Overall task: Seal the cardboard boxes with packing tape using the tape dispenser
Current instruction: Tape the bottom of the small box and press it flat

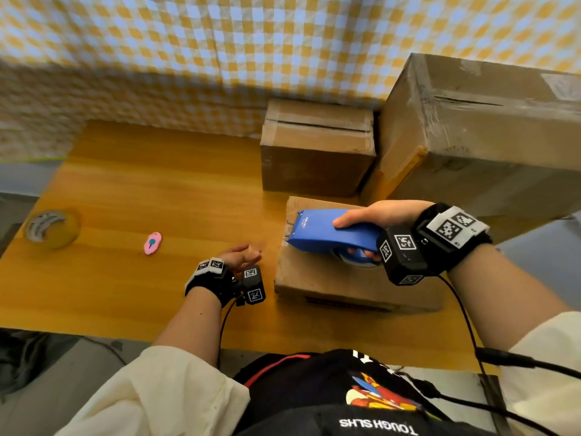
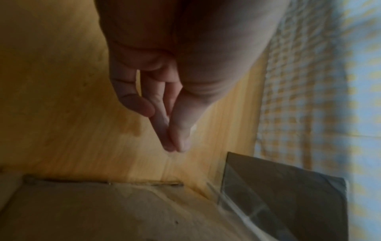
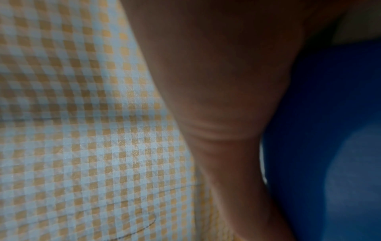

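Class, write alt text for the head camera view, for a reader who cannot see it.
The right hand grips a blue tape dispenser on top of a small cardboard box on a wooden table, while the left hand is open and empty beside the box. Two more boxes stand behind; a tape roll and a pink item lie left.

Open wooden tabletop (image 1: 163, 184) across the left and middle; only a tape roll (image 1: 52, 228) at the left edge and a small pink cutter (image 1: 152, 243) near it interrupt that stretch. Right side crowded: near small box (image 1: 333, 287), mid box (image 1: 317, 149) behind it, large box (image 1: 478, 136) far right, touching or nearly so. Narrow gap between near and mid boxes. Checkered cloth (image 1: 251, 42) walls off the far side.
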